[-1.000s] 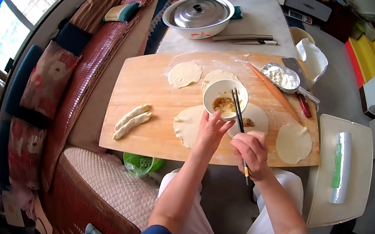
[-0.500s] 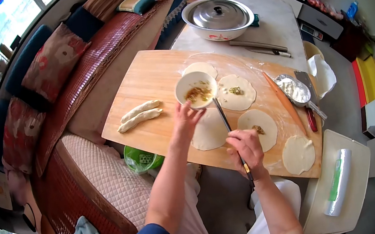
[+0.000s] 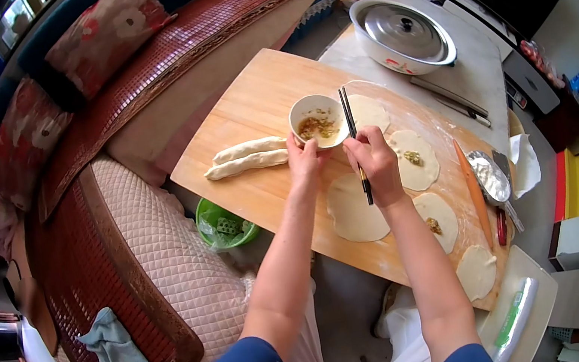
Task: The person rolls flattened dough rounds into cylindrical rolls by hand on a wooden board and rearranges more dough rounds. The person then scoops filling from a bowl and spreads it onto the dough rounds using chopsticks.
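Note:
My left hand (image 3: pixel 307 157) holds a white bowl (image 3: pixel 318 122) with some brownish filling in it, tilted above the wooden board (image 3: pixel 240 105). Dark chopsticks (image 3: pixel 348 112) are gripped in my right hand (image 3: pixel 375 163), their tips up at the bowl's right rim. Flat dough rounds lie on the board: a bare one (image 3: pixel 357 208) below the bowl, one behind it (image 3: pixel 370 114), and another at the near right (image 3: pixel 477 272). Filling sits on two more, a round at the right (image 3: pixel 417 164) and one nearer me (image 3: pixel 436 212). Two long rolled dough pieces (image 3: pixel 247 163) rest at the left.
An orange rolling pin (image 3: pixel 473 190), a metal scoop of flour (image 3: pixel 489 176) and a red-handled knife (image 3: pixel 501 227) lie at the board's right. Behind stands a lidded basin (image 3: pixel 403 34). A wrapped roll (image 3: pixel 516 323) rests near right; a green basket (image 3: pixel 225 225) is below the board's left edge.
The view has turned, shifting the board. The bowl was over the right-hand rounds, then moved left. The chopsticks, earlier pointing to the bowl's lower right rim, now stand upright beside it.

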Motion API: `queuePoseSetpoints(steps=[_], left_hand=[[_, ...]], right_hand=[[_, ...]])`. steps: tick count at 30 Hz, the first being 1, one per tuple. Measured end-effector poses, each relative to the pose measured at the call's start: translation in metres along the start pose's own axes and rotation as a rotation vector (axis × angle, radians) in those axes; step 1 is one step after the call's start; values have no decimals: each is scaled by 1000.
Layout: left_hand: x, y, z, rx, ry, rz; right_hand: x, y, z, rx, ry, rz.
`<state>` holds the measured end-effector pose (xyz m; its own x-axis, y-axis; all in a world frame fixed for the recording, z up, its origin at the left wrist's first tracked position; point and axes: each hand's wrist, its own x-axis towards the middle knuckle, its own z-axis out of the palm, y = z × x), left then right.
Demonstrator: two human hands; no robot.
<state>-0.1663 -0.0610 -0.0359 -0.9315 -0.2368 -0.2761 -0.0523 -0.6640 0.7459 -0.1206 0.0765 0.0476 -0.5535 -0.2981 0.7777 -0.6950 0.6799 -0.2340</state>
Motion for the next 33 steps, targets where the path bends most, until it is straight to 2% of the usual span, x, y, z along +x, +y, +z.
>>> queuePoseSetpoints(steps=[3, 6, 7, 10, 11, 12, 15, 18, 22, 25, 26, 28, 29, 33], left_hand=[[1, 1, 2, -41, -43, 16], [6, 2, -2, -100, 16, 19], [11, -9, -2, -118, 3, 5], [14, -14, -4, -28, 27, 37], [26, -26, -9, -43, 24, 122], [26, -27, -4, -172, 61, 131], [13, -11, 0, -5, 53, 34], [14, -13, 1, -98, 31, 74], [4, -5, 6, -21, 63, 60], [-1, 2, 6, -53, 33, 58], [-4, 5, 3, 16, 40, 19], [-13, 17, 5, 150, 46, -64], [-11, 14, 3, 196, 49, -21], [-20, 11, 3, 417, 32, 131]], right_hand=[[13, 12, 24, -15, -41, -25], [23, 19, 39, 2, -138, 35], [26, 23, 46, -61, -152, -23], [22, 37, 67, -73, -259, -2], [23, 39, 73, -109, -256, -13], [22, 39, 77, -151, -296, 19], [18, 47, 91, -139, -245, 42], [20, 45, 94, -125, -223, 27], [20, 41, 95, -123, -312, 62], [21, 38, 74, -36, -187, 83], [20, 39, 62, -83, -97, 43], [8, 47, 28, -103, -35, 111], [1, 45, 2, -32, -74, 280], [-64, 69, -90, -205, 47, 428]])
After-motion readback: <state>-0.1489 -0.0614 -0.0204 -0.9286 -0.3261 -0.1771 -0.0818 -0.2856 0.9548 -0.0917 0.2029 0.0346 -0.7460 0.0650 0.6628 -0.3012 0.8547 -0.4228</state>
